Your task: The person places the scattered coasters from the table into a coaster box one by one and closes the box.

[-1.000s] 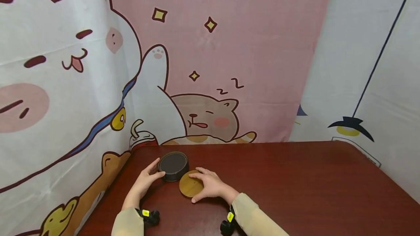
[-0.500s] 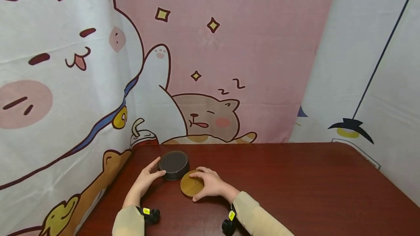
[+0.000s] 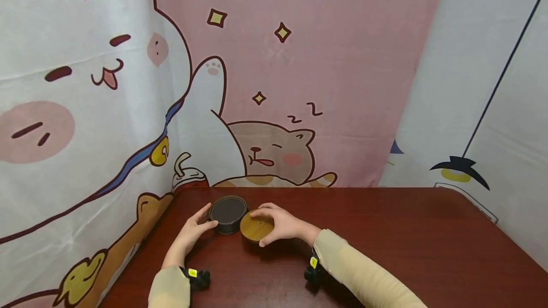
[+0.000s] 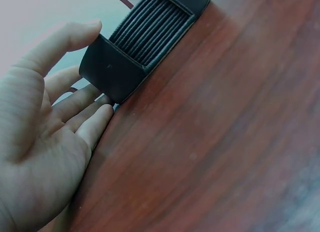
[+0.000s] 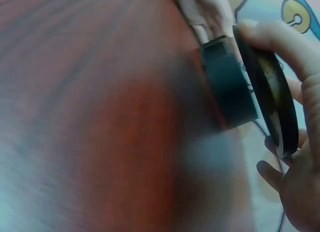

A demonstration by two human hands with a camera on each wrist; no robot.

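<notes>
A round black coaster holder sits on the table; in the left wrist view, the slot in its side shows a stack of thin dark edges. My left hand holds the holder by its near left side, thumb and fingers spread around the wall. My right hand grips a round wooden coaster by its rim, just right of the holder. In the right wrist view the coaster is raised off the table, with its dark edge showing, beside the holder.
The reddish-brown wooden table extends far to the right. A cartoon-printed cloth hangs behind its back edge and along the left. Black wrist cameras are strapped below both hands.
My right hand has lifted the wooden coaster off the table and moved it slightly away from me, up beside the holder. My left hand stays at the holder. The head view has shifted a little.
</notes>
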